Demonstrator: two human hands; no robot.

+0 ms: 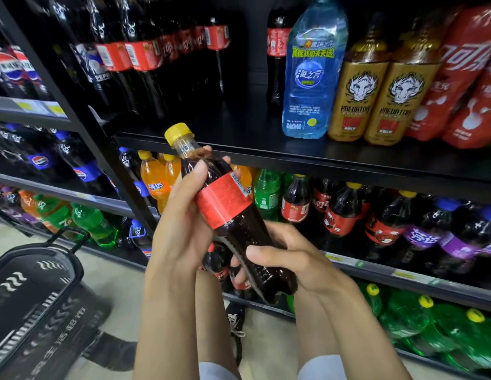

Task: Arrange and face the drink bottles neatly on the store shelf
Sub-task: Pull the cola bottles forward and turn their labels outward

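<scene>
Black metal shelving (266, 157); pale floor (115, 272); black shopping basket (33, 311) lower left.

Dim shelves, blurred wide-angle edges

Gripped by the left hand (181, 229) and right hand (288, 259), the slim clear-plastic cola bottle (239, 234) is glossy and smooth. Its red wrap label (225, 198) has a duller sheen, and its yellow plastic cap (178, 131) is ribbed. Above the hands, the black shelf board (266, 152) looks like matt painted metal. Up-right of the right hand, the tall blue translucent plastic bottle (311, 78) gleams. Down-left of the left hand, the black plastic shopping basket (28, 297) is matt.
</scene>
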